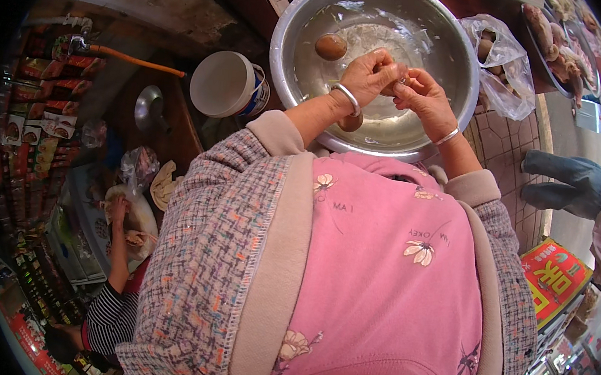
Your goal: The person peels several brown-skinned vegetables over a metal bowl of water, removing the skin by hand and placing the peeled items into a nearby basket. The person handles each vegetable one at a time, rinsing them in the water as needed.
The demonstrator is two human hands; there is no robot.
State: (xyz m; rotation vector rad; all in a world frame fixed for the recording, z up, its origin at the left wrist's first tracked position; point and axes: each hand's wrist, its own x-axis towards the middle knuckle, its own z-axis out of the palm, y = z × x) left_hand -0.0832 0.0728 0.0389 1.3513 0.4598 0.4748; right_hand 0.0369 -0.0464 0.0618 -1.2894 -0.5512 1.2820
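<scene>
Over a large steel basin (461, 94) of water, my left hand (366, 78) holds a small brown egg (387, 88) between thumb and fingers. My right hand (427, 99) pinches the same egg at its right end with thumb and fingertips. Much of the egg is hidden behind my fingers. A whole brown egg (331, 47) lies in the water at the upper left. Under my left wrist another brown egg (351, 122) shows in part. Pale bits drift on the water.
A plastic bag (515, 94) with brown round things sits right of the basin, beside a tray of raw meat (554, 43). To the left stand a white bucket (221, 84), an orange hose (134, 60) and a metal ladle (149, 107). Another person's hand (118, 208) rests at a cutting board.
</scene>
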